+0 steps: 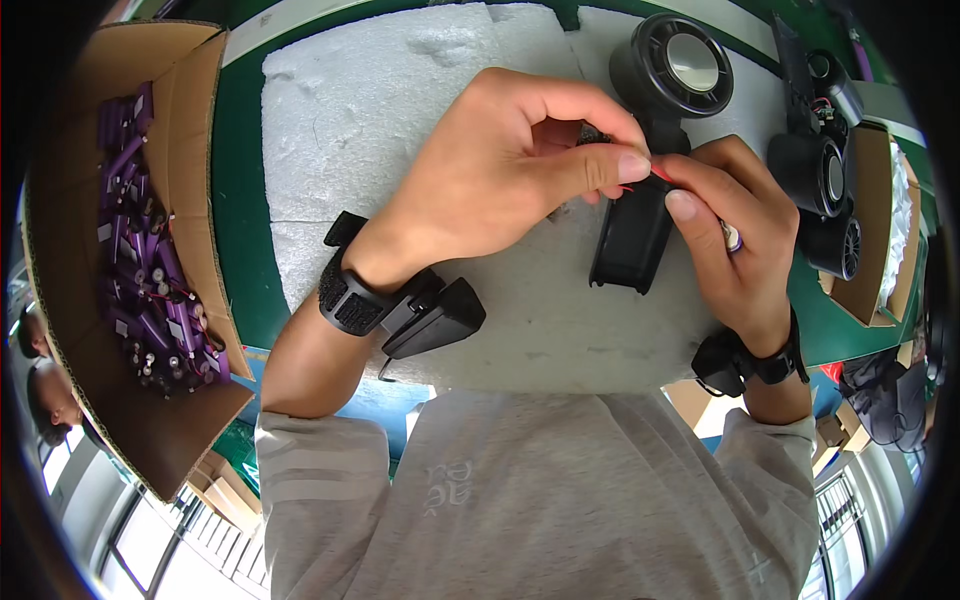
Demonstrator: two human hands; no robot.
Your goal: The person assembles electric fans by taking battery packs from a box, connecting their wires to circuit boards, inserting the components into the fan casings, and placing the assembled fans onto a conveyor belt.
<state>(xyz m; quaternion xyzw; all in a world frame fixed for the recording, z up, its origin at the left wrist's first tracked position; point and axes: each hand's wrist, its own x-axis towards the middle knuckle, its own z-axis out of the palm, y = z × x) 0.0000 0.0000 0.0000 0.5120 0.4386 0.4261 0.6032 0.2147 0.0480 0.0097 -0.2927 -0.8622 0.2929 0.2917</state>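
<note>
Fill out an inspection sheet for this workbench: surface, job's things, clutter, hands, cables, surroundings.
Surface: white foam sheet on a green bench top.
Job's things: black handheld fan, round head away from the person, handle toward them.
Clutter: more black fan parts at right; open cardboard box of purple battery cells at left.
Hands: left hand and right hand pinch a thin red wire over the fan handle; both wrists wear black straps.
Cables: the red wire; thin leads among the cells.
Surroundings: brown cartons at the right edge.
</note>
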